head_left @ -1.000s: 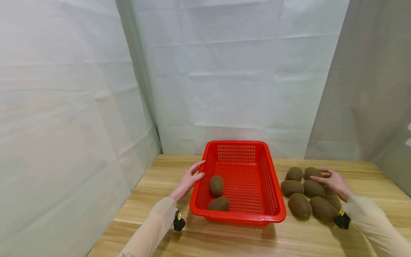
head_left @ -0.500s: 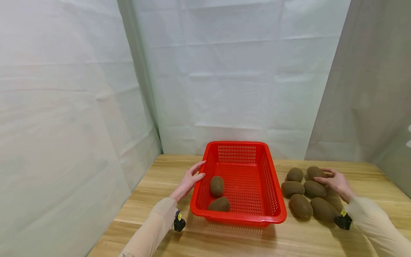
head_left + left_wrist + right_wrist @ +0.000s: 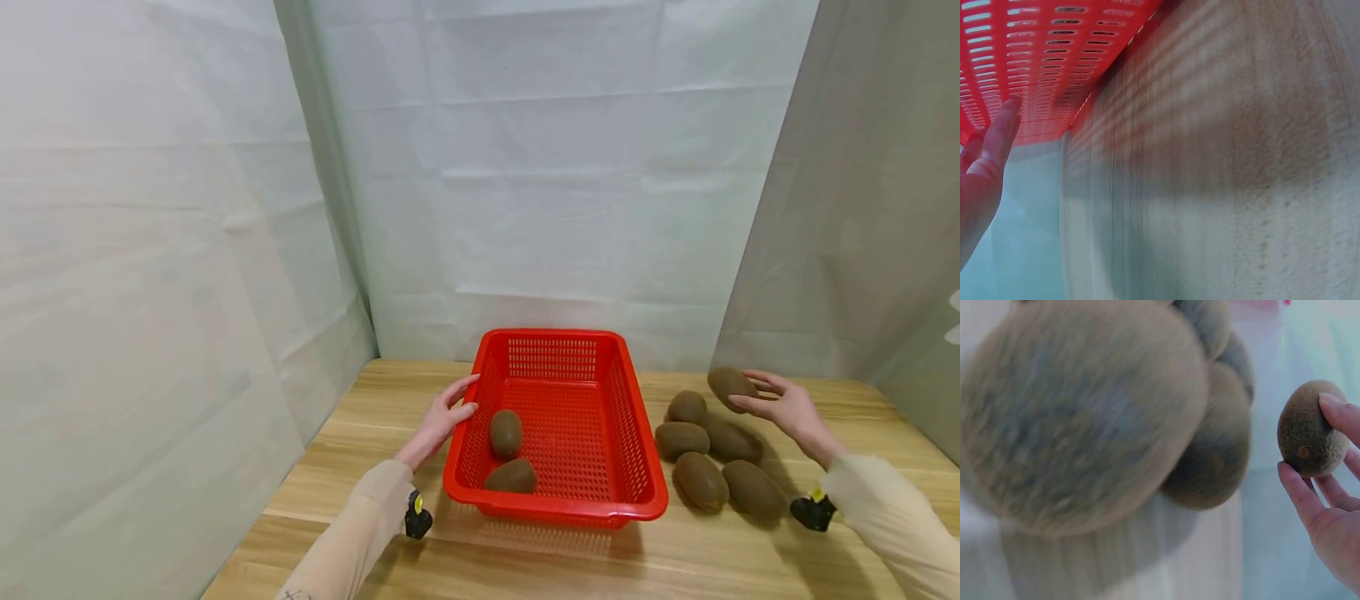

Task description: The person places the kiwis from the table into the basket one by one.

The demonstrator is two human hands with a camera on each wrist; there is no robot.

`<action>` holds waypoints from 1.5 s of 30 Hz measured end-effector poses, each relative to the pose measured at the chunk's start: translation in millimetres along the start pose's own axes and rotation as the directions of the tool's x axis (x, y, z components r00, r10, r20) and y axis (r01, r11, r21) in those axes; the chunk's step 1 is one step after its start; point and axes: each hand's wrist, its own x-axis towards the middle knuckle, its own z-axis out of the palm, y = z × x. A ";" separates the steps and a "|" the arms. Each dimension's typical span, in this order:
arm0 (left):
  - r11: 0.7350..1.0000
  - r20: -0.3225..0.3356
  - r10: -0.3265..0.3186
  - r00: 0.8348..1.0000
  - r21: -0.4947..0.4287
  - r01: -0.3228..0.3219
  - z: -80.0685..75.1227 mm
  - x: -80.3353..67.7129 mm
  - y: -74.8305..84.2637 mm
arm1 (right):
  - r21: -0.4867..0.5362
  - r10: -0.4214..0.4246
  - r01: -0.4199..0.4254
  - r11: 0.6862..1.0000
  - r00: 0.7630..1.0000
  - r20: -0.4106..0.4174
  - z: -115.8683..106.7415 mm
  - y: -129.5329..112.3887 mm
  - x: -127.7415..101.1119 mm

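My right hand (image 3: 797, 412) pinches a brown fuzzy kiwi (image 3: 731, 388) between thumb and fingers, raised above the far side of the kiwi group on the right. In the right wrist view that same kiwi (image 3: 1311, 428) is held at the right, apart from the others. A red plastic basket (image 3: 555, 507) stands mid-table with two kiwis inside, one upright in view (image 3: 506, 433) and one lying crosswise (image 3: 512, 476). My left hand (image 3: 438, 423) rests its fairly straight fingers against the basket's left side. Its fingers touch the slotted outer wall (image 3: 1041, 75) in the left wrist view.
Several loose kiwis lie close together right of the basket, among them a large one (image 3: 701, 481) at the front and a small one (image 3: 687, 407) at the back. White sheeting (image 3: 540, 208) hangs behind and beside the wooden table (image 3: 330, 467).
My right hand has lifted the farthest kiwi up off the group, away from the others. The left hand and the basket stay in place.
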 end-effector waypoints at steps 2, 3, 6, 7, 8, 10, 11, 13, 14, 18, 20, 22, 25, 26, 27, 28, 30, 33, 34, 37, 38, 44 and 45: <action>1.000 0.001 -0.004 1.000 0.005 0.004 -0.4 -0.1 -0.5 | 0.021 -0.007 0.007 1.000 1.000 0.012 0.1 -6.0 1.4; 1.000 0.001 -0.008 1.000 0.007 0.008 -0.5 -0.3 -0.7 | 0.030 -0.014 0.013 0.999 1.000 0.020 0.4 -9.3 2.2; 1.000 0.004 -0.024 1.000 -0.002 0.024 -1.4 -0.6 -1.7 | 0.038 -0.032 0.031 0.999 0.999 0.038 2.2 -20.9 4.6; 1.000 0.008 -0.025 1.000 -0.009 0.025 -1.7 -0.9 -1.5 | 0.036 -0.042 0.040 0.999 0.998 0.044 3.1 -24.9 5.5; 1.000 0.015 -0.025 1.000 -0.016 0.025 -1.9 -1.3 -0.8 | 0.029 -0.053 0.052 0.998 0.997 0.047 4.2 -29.0 6.3; 1.000 0.033 -0.016 0.999 -0.024 0.016 -1.4 -3.7 4.5 | 0.019 -0.076 0.075 0.997 0.996 0.056 6.9 -36.7 8.0; 0.999 0.041 -0.015 0.999 -0.028 0.016 -0.9 -4.9 7.5 | 0.023 -0.092 0.091 0.996 0.994 0.063 8.4 -40.3 8.8; 0.999 0.060 -0.011 0.998 -0.029 0.012 0.1 -7.7 14.1 | 0.028 -0.119 0.117 0.993 0.990 0.072 11.8 -47.5 10.5; 1.000 0.066 -0.011 0.998 -0.026 0.013 0.7 -9.1 17.3 | 0.038 -0.132 0.129 0.991 0.988 0.081 13.6 -51.2 11.2; 1.000 0.070 -0.021 0.997 -0.021 0.023 2.2 -12.1 23.3 | 0.088 -0.177 0.167 0.982 0.977 0.123 20.2 -65.7 14.2; 0.999 0.067 -0.025 0.997 -0.024 0.026 2.7 -12.5 24.2 | 0.102 -0.196 0.182 0.978 0.969 0.152 23.2 -72.8 15.7; 0.999 0.068 -0.026 0.997 -0.024 0.027 2.6 -12.0 23.5 | 0.116 -0.218 0.199 0.973 0.959 0.182 26.8 -79.7 17.3; 0.999 0.060 -0.027 0.998 -0.028 0.029 0.2 -6.8 13.5 | 0.138 -0.240 0.212 0.967 0.941 0.237 32.6 -88.7 20.5; 0.999 0.053 -0.027 0.998 -0.025 0.028 -0.5 -5.1 10.1 | 0.147 -0.251 0.220 0.964 0.934 0.253 34.8 -91.6 21.9; 0.999 0.046 -0.024 0.999 -0.026 0.025 -1.2 -3.3 6.4 | 0.156 -0.265 0.230 0.961 0.926 0.269 37.1 -94.8 23.3; 0.999 0.038 -0.022 0.999 -0.029 0.023 -1.8 -1.8 3.1 | 0.162 -0.274 0.236 0.958 0.918 0.286 39.0 -97.7 24.7; 1.000 0.024 -0.014 1.000 -0.027 0.015 -2.0 0.0 -0.8 | 0.168 -0.288 0.245 0.955 0.903 0.318 43.2 -104.9 27.3; 1.000 0.012 -0.007 1.000 -0.019 0.007 -1.5 0.1 -1.2 | 0.167 -0.297 0.252 0.953 0.882 0.365 49.3 -117.1 30.5; 1.000 0.011 -0.006 1.000 -0.017 0.006 -1.2 0.0 -1.1 | 0.169 -0.301 0.254 0.952 0.873 0.384 51.2 -121.1 31.7; 1.000 0.008 -0.008 1.000 -0.014 0.008 -0.7 0.1 -0.6 | 0.182 -0.305 0.248 0.951 0.843 0.444 57.3 -133.8 36.0; 1.000 0.011 -0.003 1.000 -0.010 0.003 -0.7 0.1 -0.5 | 0.187 -0.307 0.247 0.951 0.832 0.462 59.8 -138.1 37.8; 1.000 0.008 0.000 1.000 -0.003 0.000 -1.0 0.7 0.6 | 0.189 -0.315 0.253 0.949 0.795 0.519 78.4 -159.5 50.1; 1.000 0.007 -0.007 1.000 -0.007 0.007 -1.0 0.7 0.3 | 0.190 -0.320 0.258 0.947 0.792 0.520 82.1 -161.8 52.3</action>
